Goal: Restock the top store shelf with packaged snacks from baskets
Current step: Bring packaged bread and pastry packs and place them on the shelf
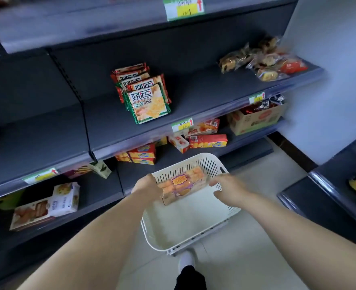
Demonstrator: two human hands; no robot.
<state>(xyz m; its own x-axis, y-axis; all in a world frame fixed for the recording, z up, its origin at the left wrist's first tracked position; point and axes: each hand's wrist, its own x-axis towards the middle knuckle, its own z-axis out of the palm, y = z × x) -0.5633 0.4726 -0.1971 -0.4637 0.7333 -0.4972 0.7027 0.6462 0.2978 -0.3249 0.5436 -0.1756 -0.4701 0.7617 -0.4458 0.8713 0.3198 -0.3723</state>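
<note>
- Store aisle: pale floor tiles, dark grey shelving ahead, and a white slotted basket (193,158) on the floor under my hands.
- The orange snack pack (183,183) sits in the basket's far half, its long axis running crosswise from one hand to the other.
- My left hand (146,188) is the nearer: it is on the pack's left end, fingers curled round it (tips hidden).
- My right hand (228,186) hovers just beside the right end, fingers spread, holding nothing; I cannot tell whether it touches the pack.
- The top shelf (110,24) lies well above and beyond my fingers, so I expect an upward, forward lift.
</note>
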